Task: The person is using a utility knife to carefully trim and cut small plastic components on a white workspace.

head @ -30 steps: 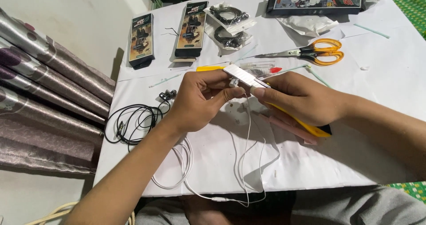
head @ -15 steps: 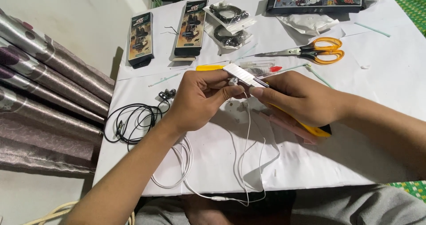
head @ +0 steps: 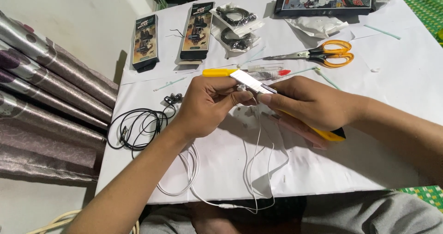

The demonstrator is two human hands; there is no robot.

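Two bare hands meet over the middle of a white tabletop point(head: 383, 137). The right hand point(head: 314, 106) has its grip wrapped around a yellow utility knife point(head: 330, 133), whose extended blade point(head: 251, 82) points toward the far left corner. The left hand point(head: 205, 106) has its fingertips pressed together, pinching a thin white cable point(head: 256, 169) right at the blade. The cable hangs down in loops and runs off the near edge. Whether its sheath is cut yet cannot be seen; the work looks to be mid-way, the blade at the wire and nothing parted. A coiled black earphone point(head: 138, 125) lies near the left edge. Orange-handled scissors point(head: 323, 54) and several printed packages point(head: 145, 40) sit toward the far edge.
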